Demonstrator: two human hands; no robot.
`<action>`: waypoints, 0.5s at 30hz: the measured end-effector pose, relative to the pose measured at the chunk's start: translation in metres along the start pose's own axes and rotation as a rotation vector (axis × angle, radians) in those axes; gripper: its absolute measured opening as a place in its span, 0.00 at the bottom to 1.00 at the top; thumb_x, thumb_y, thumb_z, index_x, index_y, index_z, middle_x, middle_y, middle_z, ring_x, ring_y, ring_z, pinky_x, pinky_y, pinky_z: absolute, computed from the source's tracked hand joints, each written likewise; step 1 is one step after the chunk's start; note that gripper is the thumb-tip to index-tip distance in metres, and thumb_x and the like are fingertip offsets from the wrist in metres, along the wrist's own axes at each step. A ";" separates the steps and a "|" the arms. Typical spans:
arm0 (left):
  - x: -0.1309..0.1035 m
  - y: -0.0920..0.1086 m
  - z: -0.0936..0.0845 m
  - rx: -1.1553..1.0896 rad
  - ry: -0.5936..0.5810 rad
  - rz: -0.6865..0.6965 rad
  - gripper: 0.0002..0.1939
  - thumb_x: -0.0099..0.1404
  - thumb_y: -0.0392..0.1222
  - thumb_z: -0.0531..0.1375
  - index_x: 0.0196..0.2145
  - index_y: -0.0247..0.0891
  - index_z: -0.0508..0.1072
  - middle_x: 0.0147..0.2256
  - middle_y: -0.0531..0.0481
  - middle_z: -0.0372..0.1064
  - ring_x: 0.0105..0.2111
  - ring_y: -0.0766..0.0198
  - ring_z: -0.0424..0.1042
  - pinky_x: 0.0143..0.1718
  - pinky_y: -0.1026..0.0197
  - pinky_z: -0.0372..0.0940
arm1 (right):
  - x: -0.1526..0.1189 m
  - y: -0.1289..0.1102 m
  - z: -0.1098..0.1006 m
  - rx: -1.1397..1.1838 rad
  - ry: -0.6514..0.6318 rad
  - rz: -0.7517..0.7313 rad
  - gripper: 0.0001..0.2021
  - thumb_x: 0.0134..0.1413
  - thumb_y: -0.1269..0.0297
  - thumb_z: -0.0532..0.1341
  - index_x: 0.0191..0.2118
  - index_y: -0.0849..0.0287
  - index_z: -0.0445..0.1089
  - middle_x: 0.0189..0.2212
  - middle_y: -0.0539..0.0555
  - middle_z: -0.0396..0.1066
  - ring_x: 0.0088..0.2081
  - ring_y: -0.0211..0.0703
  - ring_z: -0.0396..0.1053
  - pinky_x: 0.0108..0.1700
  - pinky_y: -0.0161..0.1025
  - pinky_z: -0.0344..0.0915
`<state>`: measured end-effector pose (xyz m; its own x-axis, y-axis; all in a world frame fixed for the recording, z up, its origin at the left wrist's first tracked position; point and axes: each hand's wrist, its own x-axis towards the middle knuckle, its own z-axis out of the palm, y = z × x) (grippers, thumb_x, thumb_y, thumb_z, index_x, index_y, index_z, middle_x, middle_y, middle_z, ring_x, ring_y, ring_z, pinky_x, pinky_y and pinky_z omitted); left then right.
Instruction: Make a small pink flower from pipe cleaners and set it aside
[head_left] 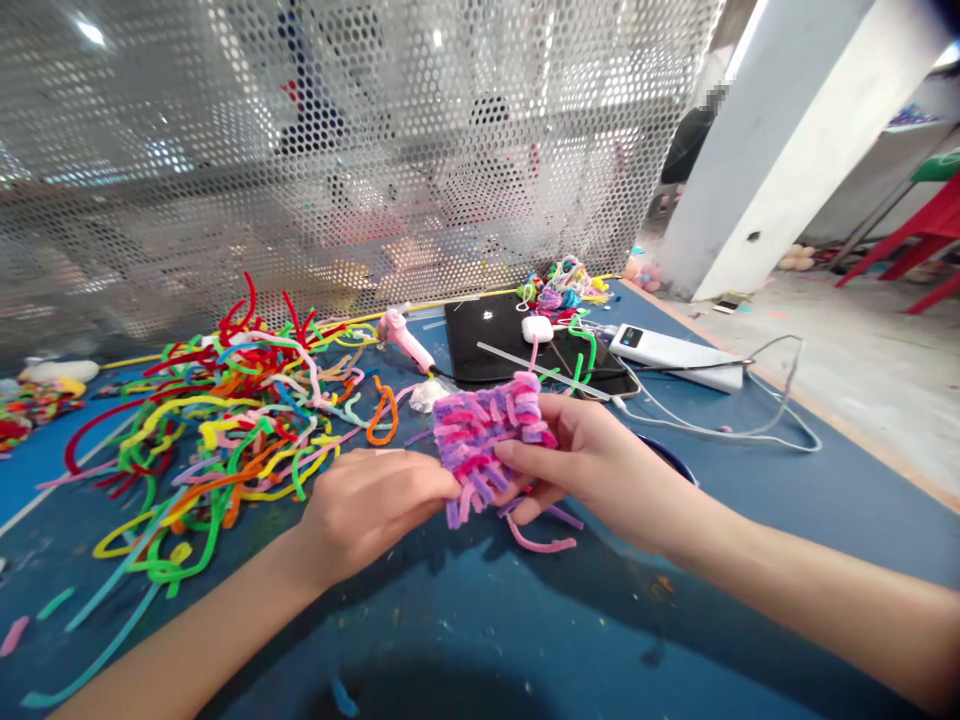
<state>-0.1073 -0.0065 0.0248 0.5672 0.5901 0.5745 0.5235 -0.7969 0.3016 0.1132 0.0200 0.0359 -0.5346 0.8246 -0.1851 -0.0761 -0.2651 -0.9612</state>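
A small woven piece of pink, magenta and purple pipe cleaners (484, 430) is held up over the table between both hands. My right hand (570, 455) grips its right side, with the thumb across the front and the fingers behind. At its lower left corner, my left hand (382, 500) is closed, fingertips pinching the edge. Short stem ends stick out along the bottom of the weave. A loose pink pipe cleaner (544, 545) and a purple one hang below my right hand. Fingers behind the piece are partly hidden.
Loose coloured pipe cleaners (240, 420) lie heaped at left. Behind the hands are a pink glue gun (405, 340), a black tablet (480, 345), a white earbud case (537, 329) and a white power bank (675, 357) with cables. A perforated metal screen (375, 150) borders the blue table (675, 630).
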 end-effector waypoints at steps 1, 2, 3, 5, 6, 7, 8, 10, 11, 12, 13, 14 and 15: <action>0.001 0.000 -0.001 -0.030 -0.005 -0.023 0.11 0.61 0.33 0.61 0.37 0.47 0.78 0.32 0.53 0.79 0.31 0.64 0.77 0.36 0.67 0.68 | 0.000 0.000 0.000 0.000 -0.003 -0.004 0.07 0.52 0.67 0.64 0.37 0.61 0.68 0.26 0.48 0.74 0.23 0.32 0.73 0.27 0.29 0.74; 0.002 0.000 -0.001 -0.071 -0.007 -0.047 0.10 0.61 0.34 0.61 0.37 0.48 0.78 0.32 0.52 0.79 0.31 0.63 0.77 0.36 0.66 0.69 | 0.000 0.000 0.000 0.000 -0.003 -0.009 0.07 0.52 0.67 0.64 0.38 0.61 0.67 0.26 0.48 0.74 0.23 0.32 0.73 0.27 0.29 0.75; 0.003 -0.001 -0.001 -0.120 0.001 -0.080 0.09 0.61 0.35 0.61 0.36 0.47 0.79 0.31 0.52 0.79 0.30 0.63 0.77 0.35 0.65 0.69 | 0.000 0.000 -0.001 0.001 -0.002 -0.015 0.07 0.53 0.67 0.63 0.38 0.60 0.67 0.27 0.49 0.74 0.24 0.33 0.73 0.27 0.29 0.75; 0.007 0.000 0.001 -0.226 0.045 -0.202 0.05 0.59 0.37 0.63 0.32 0.46 0.80 0.29 0.51 0.78 0.29 0.63 0.76 0.35 0.64 0.69 | 0.000 -0.001 -0.001 -0.003 0.017 -0.031 0.08 0.53 0.66 0.63 0.38 0.60 0.67 0.27 0.49 0.74 0.26 0.34 0.74 0.28 0.30 0.75; 0.009 0.000 0.003 -0.277 0.075 -0.296 0.03 0.58 0.39 0.64 0.30 0.44 0.80 0.29 0.50 0.78 0.30 0.62 0.76 0.34 0.64 0.69 | 0.000 0.000 -0.002 -0.011 0.035 -0.040 0.08 0.52 0.66 0.64 0.38 0.59 0.67 0.27 0.49 0.74 0.26 0.35 0.74 0.28 0.31 0.76; 0.011 0.001 0.005 -0.330 0.104 -0.407 0.02 0.56 0.41 0.66 0.28 0.43 0.80 0.30 0.49 0.78 0.32 0.61 0.76 0.34 0.64 0.69 | 0.000 0.000 -0.002 -0.025 0.054 -0.050 0.09 0.52 0.65 0.64 0.38 0.59 0.67 0.27 0.49 0.74 0.26 0.37 0.75 0.29 0.32 0.76; 0.013 0.001 0.007 -0.386 0.132 -0.527 0.03 0.53 0.42 0.67 0.26 0.41 0.80 0.32 0.47 0.78 0.33 0.60 0.75 0.33 0.63 0.69 | 0.000 0.000 -0.002 -0.043 0.066 -0.062 0.09 0.51 0.64 0.64 0.38 0.58 0.66 0.27 0.49 0.74 0.27 0.38 0.75 0.29 0.34 0.76; 0.016 0.003 0.010 -0.528 0.181 -0.742 0.08 0.49 0.45 0.69 0.24 0.38 0.79 0.34 0.47 0.77 0.34 0.59 0.75 0.33 0.63 0.70 | 0.001 0.002 -0.002 -0.082 0.078 -0.087 0.09 0.51 0.63 0.64 0.38 0.57 0.66 0.28 0.49 0.74 0.29 0.41 0.76 0.31 0.37 0.77; 0.017 0.004 0.012 -0.612 0.201 -0.826 0.09 0.48 0.45 0.70 0.24 0.37 0.78 0.32 0.48 0.76 0.32 0.61 0.74 0.32 0.63 0.70 | 0.001 0.003 -0.001 -0.099 0.078 -0.100 0.09 0.51 0.62 0.64 0.37 0.57 0.66 0.28 0.49 0.74 0.30 0.42 0.76 0.31 0.38 0.77; 0.018 0.005 0.013 -0.696 0.216 -0.889 0.10 0.47 0.45 0.70 0.25 0.37 0.76 0.30 0.50 0.75 0.30 0.63 0.74 0.32 0.63 0.70 | 0.001 0.004 -0.001 -0.116 0.074 -0.112 0.09 0.51 0.62 0.64 0.37 0.56 0.66 0.29 0.49 0.74 0.31 0.43 0.76 0.32 0.38 0.77; 0.019 0.006 0.014 -0.772 0.230 -0.932 0.11 0.47 0.44 0.71 0.25 0.37 0.75 0.28 0.53 0.73 0.28 0.65 0.73 0.31 0.64 0.71 | 0.000 0.005 0.000 -0.130 0.069 -0.119 0.08 0.51 0.63 0.64 0.37 0.56 0.66 0.30 0.49 0.74 0.31 0.43 0.76 0.33 0.38 0.77; 0.020 0.007 0.014 -0.832 0.242 -0.955 0.12 0.47 0.43 0.71 0.26 0.37 0.72 0.25 0.55 0.71 0.26 0.67 0.71 0.30 0.64 0.71 | 0.000 0.006 0.000 -0.142 0.064 -0.124 0.08 0.52 0.63 0.64 0.36 0.56 0.66 0.30 0.49 0.74 0.31 0.42 0.76 0.33 0.38 0.77; 0.021 0.008 0.015 -0.872 0.255 -0.965 0.14 0.47 0.42 0.71 0.26 0.37 0.70 0.24 0.57 0.69 0.24 0.69 0.70 0.28 0.65 0.71 | -0.001 0.006 0.001 -0.148 0.056 -0.126 0.07 0.52 0.63 0.63 0.36 0.56 0.65 0.30 0.49 0.74 0.31 0.41 0.76 0.33 0.38 0.77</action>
<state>-0.0816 0.0009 0.0279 0.0159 0.9987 -0.0483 0.0147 0.0481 0.9987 0.1123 0.0172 0.0304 -0.4806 0.8742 -0.0686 -0.0128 -0.0852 -0.9963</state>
